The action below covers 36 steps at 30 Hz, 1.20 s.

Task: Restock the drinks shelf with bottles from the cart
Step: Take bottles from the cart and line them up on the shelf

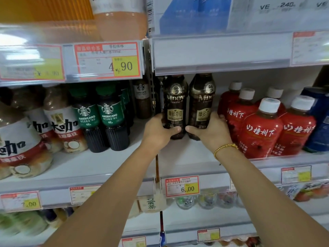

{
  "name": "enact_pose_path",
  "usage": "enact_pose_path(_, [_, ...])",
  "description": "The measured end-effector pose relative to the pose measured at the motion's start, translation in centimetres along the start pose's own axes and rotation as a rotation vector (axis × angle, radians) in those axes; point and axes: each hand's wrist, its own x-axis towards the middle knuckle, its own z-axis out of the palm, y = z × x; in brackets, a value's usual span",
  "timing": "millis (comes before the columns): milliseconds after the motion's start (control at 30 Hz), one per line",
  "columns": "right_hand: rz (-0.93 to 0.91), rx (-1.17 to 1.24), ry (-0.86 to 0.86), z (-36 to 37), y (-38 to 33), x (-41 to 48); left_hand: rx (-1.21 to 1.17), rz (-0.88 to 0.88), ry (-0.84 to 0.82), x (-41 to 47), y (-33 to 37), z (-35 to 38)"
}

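Two dark brown coffee bottles stand side by side on the white shelf (187,154), deep under the shelf above. My left hand (158,131) grips the lower part of the left coffee bottle (175,106), thumb across its front. My right hand (210,131), with a gold bracelet on the wrist, grips the right coffee bottle (202,104) the same way. Both bottles are upright and their caps are hidden behind the upper shelf edge. The cart is out of view.
Red hawthorn drink bottles (261,129) crowd the shelf right of my hands. Green-labelled Americano bottles (110,118) and white latte bottles (65,127) stand to the left. A metal divider post (152,97) rises just left of the coffee bottles. Price tags line the shelf edges.
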Motion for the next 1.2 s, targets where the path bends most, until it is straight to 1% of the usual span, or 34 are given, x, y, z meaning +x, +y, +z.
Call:
enact_pose_path(100, [-0.031,0.123,-0.022,0.0,0.2,-0.1,0.004,0.002,0.009,0.1,-0.5,0.1])
enact_pose_path(200, [-0.034,0.143,0.011,0.0,0.3,0.0,0.005,0.006,0.005,0.1,-0.4,-0.1])
enact_pose_path(400, [0.018,0.079,0.065,1.1,0.2,1.9,0.012,-0.039,0.058,0.9,0.5,0.6])
enact_pose_path(533, [0.134,-0.034,0.084,2.1,-0.3,4.0,0.029,-0.07,0.113,2.1,1.1,1.8])
enact_pose_path(633, [0.175,-0.082,0.116,3.2,-0.5,5.2,-0.013,-0.1,0.151,2.6,1.3,2.5])
enact_pose_path(800, [0.208,-0.078,0.17,4.2,-0.5,6.5,-0.075,-0.169,0.188,3.8,1.3,3.7])
enact_pose_path(967, [0.192,-0.026,0.18,5.0,-0.1,7.9,-0.038,-0.118,0.2,4.6,0.8,4.0])
enact_pose_path(1067, [0.166,0.02,0.19,5.7,0.1,9.0,-0.057,-0.109,0.211,4.7,0.7,4.0])
enact_pose_path(1200, [0.198,0.04,0.189,6.1,0.0,10.4,-0.113,-0.095,0.196,4.6,0.7,4.0])
